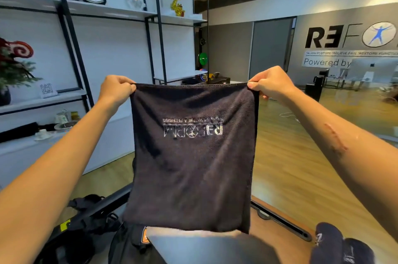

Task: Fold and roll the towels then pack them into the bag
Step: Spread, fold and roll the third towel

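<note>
Up goes the black towel (191, 169), hanging at chest height in front of the person, logo upside down! Left hand (116, 89) and right hand (271, 85) each pinch a top corner, fingers curled tight. It looks soft, light and floppy, so holding it by the corners should keep it flat. The black bag (90, 231) waits lower left.

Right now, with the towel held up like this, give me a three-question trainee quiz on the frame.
1. True or false: the black towel hangs by its top corners from the left hand and the right hand.
2. The towel's silver logo reads: A) upright B) upside down C) hidden
3. Fill in: rolled dark towels lie at the lower ____ of the view.

Key: 1 true; 2 B; 3 right
</note>
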